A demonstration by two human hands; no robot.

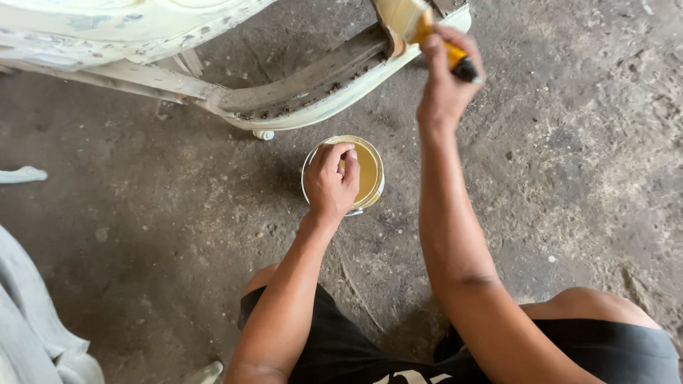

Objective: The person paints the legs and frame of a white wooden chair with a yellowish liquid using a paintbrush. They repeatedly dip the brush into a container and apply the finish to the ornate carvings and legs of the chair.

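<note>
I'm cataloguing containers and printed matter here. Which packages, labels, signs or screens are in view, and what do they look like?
Paint can: on the floor below the chair frame, round, open, yellowish liquid inside, left hand on its rim.
No labels, signs or screens visible.

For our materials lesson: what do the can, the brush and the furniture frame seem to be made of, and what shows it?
Can: apparently metal, with a thin shiny rim, holding yellowish liquid; the left hand rests on it.
Brush: pale bristles, yellow handle with black end, probably plastic or painted wood, held by the right hand.
Furniture frame: seemingly wood, with a worn cream coat.
</note>
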